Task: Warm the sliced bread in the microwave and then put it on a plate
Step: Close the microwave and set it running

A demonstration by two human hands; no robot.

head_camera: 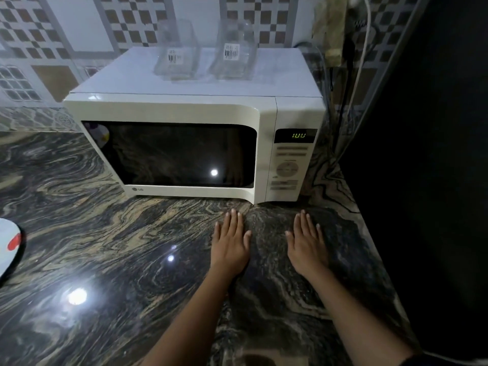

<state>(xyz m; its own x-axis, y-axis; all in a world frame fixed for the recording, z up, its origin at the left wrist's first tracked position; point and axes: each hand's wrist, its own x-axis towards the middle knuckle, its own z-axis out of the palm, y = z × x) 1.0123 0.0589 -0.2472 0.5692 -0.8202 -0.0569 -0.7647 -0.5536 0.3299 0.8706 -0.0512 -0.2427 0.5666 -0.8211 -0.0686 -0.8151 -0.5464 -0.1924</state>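
Microwave (169, 109) (white, door closed, display lit green) stands on the marbled surface (105, 220); its dark window hides the inside, so the bread cannot be located. Left hand (231, 243) and right hand (307, 244) lie flat before it, fingers straight, holding nothing. Plate (8, 247) edge shows far left.

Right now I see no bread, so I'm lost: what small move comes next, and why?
Probably the left hand opens the white microwave's shut door: it and the right hand lie flat and empty on the dark marbled countertop, and the window is unlit.
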